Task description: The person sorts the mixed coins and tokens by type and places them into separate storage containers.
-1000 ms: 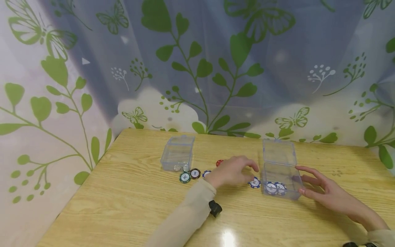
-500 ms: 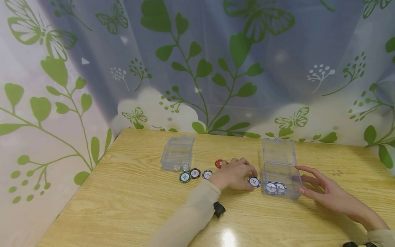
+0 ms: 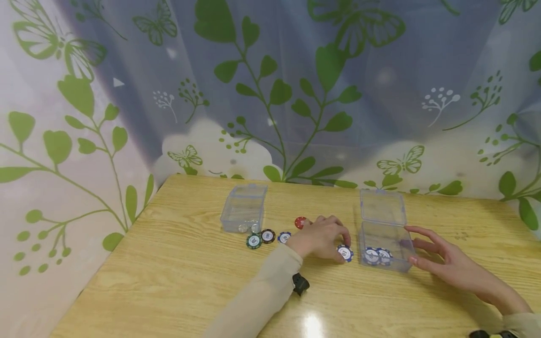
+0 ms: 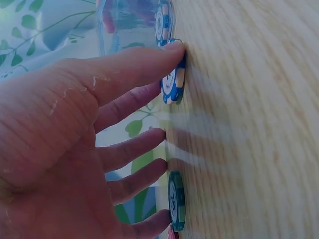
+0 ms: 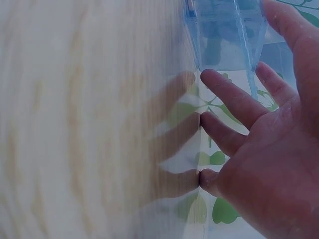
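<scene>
My left hand (image 3: pixel 319 238) pinches a blue-and-white poker chip (image 3: pixel 345 253) by its edges, thumb in front and index finger behind. The chip lies on or just above the tabletop, left of an open clear plastic box (image 3: pixel 386 228). Inside that box, two blue-and-white chips (image 3: pixel 372 256) overlap. My right hand (image 3: pixel 448 260) rests against the box's right side, with thumb and index finger touching its corners and the other fingers extended. In the left wrist view, a green chip (image 4: pixel 177 201) lies by the little finger.
Left of my hand lie a red chip (image 3: pixel 300 222), another blue chip (image 3: pixel 284 238), a black chip (image 3: pixel 268 236) and a green chip touching it. A second open clear box (image 3: pixel 243 213) holds silvery coins (image 3: pixel 254 226). A patterned curtain (image 3: pixel 270 94) hangs behind the wooden table (image 3: pixel 169 281).
My left hand came down onto the blue chip beside the right box, and the chip slid slightly left and nearer to me. My right hand stays at the box.
</scene>
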The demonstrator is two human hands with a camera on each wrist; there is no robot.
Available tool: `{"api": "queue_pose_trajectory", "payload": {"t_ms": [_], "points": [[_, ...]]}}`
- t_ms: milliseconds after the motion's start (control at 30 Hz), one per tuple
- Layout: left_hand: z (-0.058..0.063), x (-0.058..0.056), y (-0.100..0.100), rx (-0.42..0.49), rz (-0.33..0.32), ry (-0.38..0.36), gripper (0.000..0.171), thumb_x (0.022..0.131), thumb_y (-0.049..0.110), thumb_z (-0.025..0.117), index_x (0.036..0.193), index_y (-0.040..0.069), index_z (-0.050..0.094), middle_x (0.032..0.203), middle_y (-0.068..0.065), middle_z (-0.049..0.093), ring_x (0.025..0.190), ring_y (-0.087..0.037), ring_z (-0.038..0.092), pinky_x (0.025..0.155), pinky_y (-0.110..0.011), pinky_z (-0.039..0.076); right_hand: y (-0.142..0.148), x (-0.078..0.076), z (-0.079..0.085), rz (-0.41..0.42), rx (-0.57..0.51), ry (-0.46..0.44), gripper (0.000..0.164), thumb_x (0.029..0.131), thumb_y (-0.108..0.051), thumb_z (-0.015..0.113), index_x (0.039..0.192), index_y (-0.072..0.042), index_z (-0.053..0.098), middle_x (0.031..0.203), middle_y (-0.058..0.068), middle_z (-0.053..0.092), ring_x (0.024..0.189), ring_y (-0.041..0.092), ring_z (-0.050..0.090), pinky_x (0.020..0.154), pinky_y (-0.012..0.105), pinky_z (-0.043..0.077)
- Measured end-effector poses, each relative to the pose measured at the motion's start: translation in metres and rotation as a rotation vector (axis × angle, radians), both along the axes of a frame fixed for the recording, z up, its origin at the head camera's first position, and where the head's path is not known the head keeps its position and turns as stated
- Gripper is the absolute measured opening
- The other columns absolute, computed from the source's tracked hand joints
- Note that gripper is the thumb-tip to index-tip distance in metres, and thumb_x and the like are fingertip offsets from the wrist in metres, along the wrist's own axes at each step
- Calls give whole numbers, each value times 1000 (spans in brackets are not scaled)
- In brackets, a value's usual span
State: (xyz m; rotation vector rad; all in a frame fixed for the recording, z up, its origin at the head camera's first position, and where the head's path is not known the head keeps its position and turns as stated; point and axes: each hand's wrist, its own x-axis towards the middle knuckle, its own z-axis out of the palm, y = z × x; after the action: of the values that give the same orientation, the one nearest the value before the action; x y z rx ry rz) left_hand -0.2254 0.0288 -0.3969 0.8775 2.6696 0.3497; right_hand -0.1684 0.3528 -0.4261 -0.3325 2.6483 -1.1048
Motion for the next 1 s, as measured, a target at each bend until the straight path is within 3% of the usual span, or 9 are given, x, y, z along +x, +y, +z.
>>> {"api": "queue_pose_trajectory", "payload": {"t_ms": [300, 567, 1000], "points": [[0, -1, 1, 2, 8, 33, 29, 86, 40, 83, 108, 39, 65, 143, 12, 54, 133, -20, 50, 112, -56, 39, 0, -1, 1, 1, -19, -34, 74, 106, -34, 57, 165, -25, 15, 157, 38, 33, 142, 60, 33, 88, 68, 50], [-3, -8, 1, 24, 32, 131, 34, 84, 36, 85, 112, 35, 65, 101, 15, 66, 99, -9, 59, 92, -44, 45, 0, -1, 1, -2, -23, -41, 74, 106, -35, 58, 165, -25, 15, 158, 38, 32, 142, 60, 32, 88, 69, 50], [-3, -9, -4, 72, 38, 152, 31, 89, 32, 80, 116, 34, 65, 90, 15, 65, 86, -4, 57, 90, -44, 44, 0, 0, -1, 1, -14, -25, 73, 105, -34, 58, 165, -22, 17, 157, 36, 35, 141, 58, 36, 90, 66, 51]]}}
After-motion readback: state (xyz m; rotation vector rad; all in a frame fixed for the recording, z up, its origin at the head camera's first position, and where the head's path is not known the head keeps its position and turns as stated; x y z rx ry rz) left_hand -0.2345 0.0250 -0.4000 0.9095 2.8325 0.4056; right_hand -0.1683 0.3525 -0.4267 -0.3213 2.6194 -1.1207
